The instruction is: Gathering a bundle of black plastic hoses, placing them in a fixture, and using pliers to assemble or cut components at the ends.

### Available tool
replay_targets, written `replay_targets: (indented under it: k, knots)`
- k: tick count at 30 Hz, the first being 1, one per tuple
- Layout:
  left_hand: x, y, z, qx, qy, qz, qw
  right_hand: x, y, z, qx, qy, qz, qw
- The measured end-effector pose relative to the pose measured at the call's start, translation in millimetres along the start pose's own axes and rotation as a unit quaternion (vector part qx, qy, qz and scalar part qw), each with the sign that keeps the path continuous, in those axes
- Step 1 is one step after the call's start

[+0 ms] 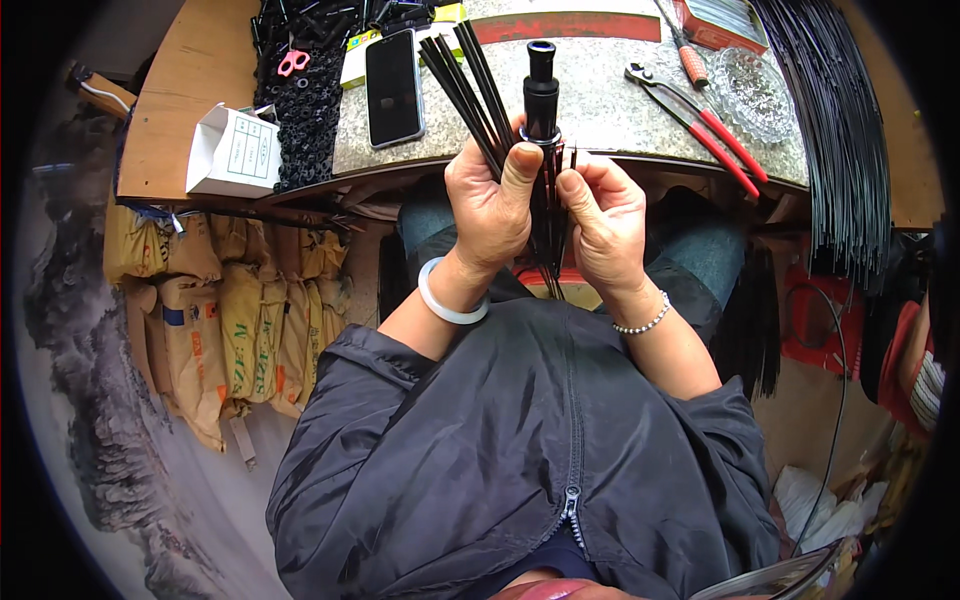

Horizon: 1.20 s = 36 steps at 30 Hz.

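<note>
A speckled stone tabletop (597, 98) lies at 12 o'clock, with brown wooden boards at 10 o'clock (195, 75) and past 2 (915, 165). Paper sacks (195, 345) stand at 9, a black-and-grey marbled surface (110, 450) spreads at 8, and beige floor (795, 425) shows near 4.

Stepped black cylinder (541, 100) upright between left hand (492, 205) and right hand (608, 218)
Glossy, narrower at its top; slim straight black rods (460, 98) slant up and leftward from the left hand, others run down between the hands
</note>
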<state>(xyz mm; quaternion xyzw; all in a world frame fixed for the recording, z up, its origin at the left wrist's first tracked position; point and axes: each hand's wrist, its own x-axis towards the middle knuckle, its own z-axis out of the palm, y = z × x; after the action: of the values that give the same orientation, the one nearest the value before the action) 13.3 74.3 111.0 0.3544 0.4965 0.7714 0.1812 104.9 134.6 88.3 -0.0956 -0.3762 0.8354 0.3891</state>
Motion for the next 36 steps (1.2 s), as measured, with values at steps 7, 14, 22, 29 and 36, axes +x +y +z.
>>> replay_targets:
  k: [7,14,22,29,36]
  knots:
    - [2,-2,0,-0.026,-0.016,-0.010,0.999,3,-11,-4,0.018,-0.048,0.060,0.997]
    - [0,-1,-1,-0.040,-0.050,-0.022,0.998,8,-10,-11,-0.023,-0.051,0.064,0.996]
    - [1,-11,2,-0.047,-0.013,-0.021,0.999,8,-8,-3,-0.042,-0.008,0.021,0.999]
    - [0,-9,5,-0.096,0.009,0.015,0.995,5,-6,3,-0.032,0.003,-0.001,0.999]
    - [0,-6,6,-0.084,0.017,0.004,0.996,6,-6,1,0.001,-0.032,0.025,0.999]
